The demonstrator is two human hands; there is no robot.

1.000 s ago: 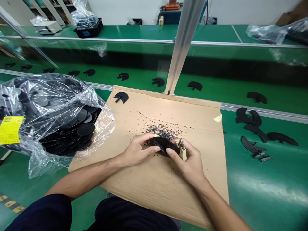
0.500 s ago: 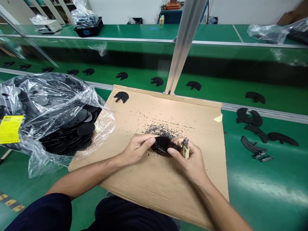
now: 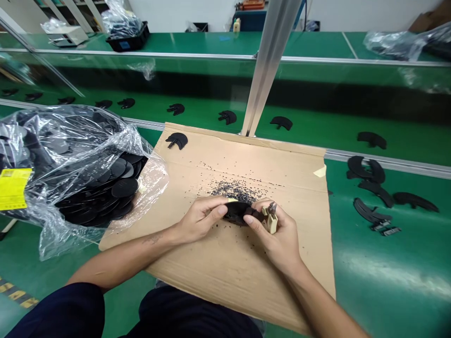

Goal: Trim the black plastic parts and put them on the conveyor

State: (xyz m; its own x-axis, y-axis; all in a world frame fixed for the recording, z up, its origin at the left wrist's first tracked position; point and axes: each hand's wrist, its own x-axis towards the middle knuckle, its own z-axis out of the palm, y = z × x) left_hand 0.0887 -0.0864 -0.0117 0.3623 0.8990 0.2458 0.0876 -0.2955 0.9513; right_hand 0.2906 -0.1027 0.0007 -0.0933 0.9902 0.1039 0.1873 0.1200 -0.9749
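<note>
The left hand (image 3: 197, 221) pinched the left edge of a black rounded plastic part (image 3: 235, 215) above the brown cardboard sheet (image 3: 211, 272), its thumb having shifted outward, apparently a regrip; the right hand (image 3: 278, 237) held the other end plus beige-handled metal cutters (image 3: 272, 222).

Above a cardboard sheet (image 3: 218, 270), the left hand (image 3: 197, 220) pinches one end of a dark black part (image 3: 236, 214) while the right hand (image 3: 278, 234) grips its other end and also holds a cream-handled tool (image 3: 272, 223), metal tip upward. Small black bits (image 3: 235, 190) lie scattered on the cardboard just beyond the hands, and a curved piece (image 3: 179, 139) rests near its far left corner. On the left, a clear plastic bag (image 3: 75, 141) with a yellow label (image 3: 14, 188) spills black discs (image 3: 125, 188); more curved parts (image 3: 416, 201) lie on the green tabletop (image 3: 380, 277) at right.
</note>
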